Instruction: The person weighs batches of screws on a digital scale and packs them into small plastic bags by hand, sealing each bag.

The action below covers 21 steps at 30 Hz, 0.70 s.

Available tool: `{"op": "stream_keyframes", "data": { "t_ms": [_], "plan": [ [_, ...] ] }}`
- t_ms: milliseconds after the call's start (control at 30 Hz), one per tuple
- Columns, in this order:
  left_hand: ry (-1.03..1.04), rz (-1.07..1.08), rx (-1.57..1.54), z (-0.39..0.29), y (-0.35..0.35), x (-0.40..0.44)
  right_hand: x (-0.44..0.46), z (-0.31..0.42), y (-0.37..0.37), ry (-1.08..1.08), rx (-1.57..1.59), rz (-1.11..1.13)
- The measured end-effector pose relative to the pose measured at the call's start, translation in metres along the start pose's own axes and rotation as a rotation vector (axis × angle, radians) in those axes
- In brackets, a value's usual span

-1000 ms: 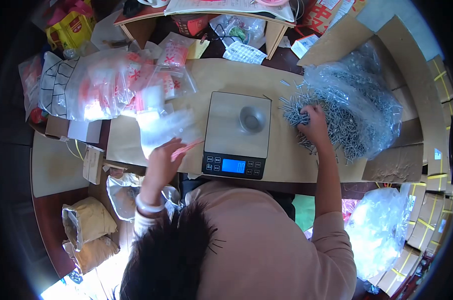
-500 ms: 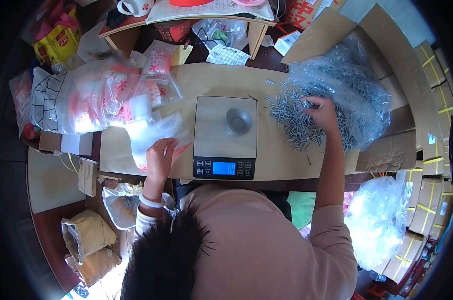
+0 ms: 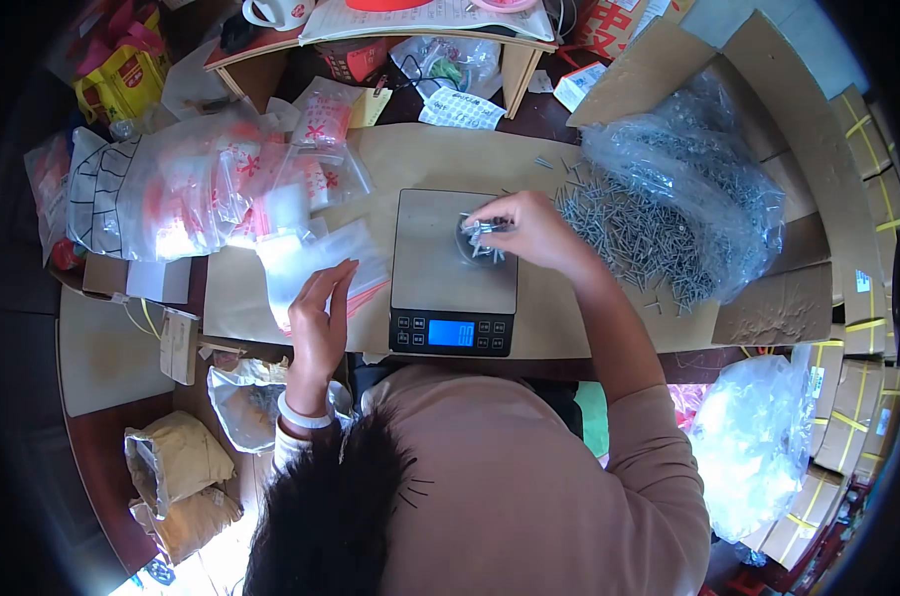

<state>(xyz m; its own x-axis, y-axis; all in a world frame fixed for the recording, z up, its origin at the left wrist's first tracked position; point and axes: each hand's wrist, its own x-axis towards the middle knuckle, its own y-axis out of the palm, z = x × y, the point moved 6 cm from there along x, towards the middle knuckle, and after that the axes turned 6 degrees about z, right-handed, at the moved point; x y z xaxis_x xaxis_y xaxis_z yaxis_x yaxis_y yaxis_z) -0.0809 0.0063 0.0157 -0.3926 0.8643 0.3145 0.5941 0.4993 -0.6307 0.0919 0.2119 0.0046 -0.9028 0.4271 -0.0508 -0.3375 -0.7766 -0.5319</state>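
Note:
My right hand point(image 3: 529, 230) is closed on a bunch of silver screws point(image 3: 488, 226), held over the small round metal dish point(image 3: 466, 256) on the scale. Some screws show in or just above the dish; my fingers partly hide it. The digital scale point(image 3: 425, 268) has a lit blue display that seems to read zero. My left hand point(image 3: 318, 313) rests by the clear plastic bags point(image 3: 356, 248) with red edges, left of the scale, its fingers loosely stretched and thumb apart. To the right, a heap of loose screws point(image 3: 619, 223) spills from a large clear bag point(image 3: 708, 179).
An open cardboard box point(image 3: 798, 129) surrounds the screw bag. Filled bags with red print point(image 3: 187, 189) crowd the left side. A small wooden shelf point(image 3: 515, 74) stands at the back with papers and a mug point(image 3: 279, 12). Taped cartons point(image 3: 852, 397) are stacked at far right.
My right hand has moved left from the screw heap to above the dish, carrying screws. The fingers of my left hand have loosened and straightened by the bags. The view has shifted slightly.

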Motion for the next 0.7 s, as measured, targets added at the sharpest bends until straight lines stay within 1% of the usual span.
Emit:
{"op": "stream_keyframes", "data": {
  "t_ms": [67,167,267,333,367,400,433,500,533,633,667,700],
  "plan": [
    [0.0,0.008,-0.004,-0.007,0.0,0.002,-0.003,0.01,0.004,-0.052,-0.165,-0.012],
    [-0.027,0.043,-0.035,-0.014,0.002,0.004,-0.013,0.015,-0.013,-0.025,-0.058,-0.113],
    [-0.064,0.094,-0.122,-0.014,0.008,0.005,-0.024,-0.003,-0.029,-0.003,0.207,-0.207],
    [-0.128,0.147,-0.229,-0.013,0.018,0.005,-0.027,0.001,-0.027,-0.034,0.668,-0.216],
    [-0.091,0.182,-0.238,-0.019,0.021,0.006,-0.028,0.003,-0.025,-0.049,0.9,-0.219],
    [-0.056,0.218,-0.247,-0.03,0.022,0.012,-0.029,0.005,-0.019,-0.032,0.982,-0.18],
    [-0.021,0.254,-0.255,-0.04,0.025,0.018,-0.026,0.006,-0.009,-0.044,1.011,-0.092],
    [0.012,0.275,-0.47,-0.056,0.037,0.03,-0.017,0.008,0.014,-0.069,1.071,0.083],
    [0.028,0.283,-0.577,-0.062,0.044,0.034,-0.018,0.02,0.021,0.077,0.898,0.134],
    [0.078,0.2,-0.64,-0.07,0.051,0.04,-0.008,0.04,0.035,-0.257,0.702,-0.009],
    [0.102,0.108,-0.663,-0.065,0.051,0.039,-0.011,0.043,0.032,-0.241,0.576,-0.081],
    [0.132,0.127,-0.652,-0.067,0.054,0.039,-0.014,0.051,0.028,-0.244,0.531,-0.098]
  ]
}}
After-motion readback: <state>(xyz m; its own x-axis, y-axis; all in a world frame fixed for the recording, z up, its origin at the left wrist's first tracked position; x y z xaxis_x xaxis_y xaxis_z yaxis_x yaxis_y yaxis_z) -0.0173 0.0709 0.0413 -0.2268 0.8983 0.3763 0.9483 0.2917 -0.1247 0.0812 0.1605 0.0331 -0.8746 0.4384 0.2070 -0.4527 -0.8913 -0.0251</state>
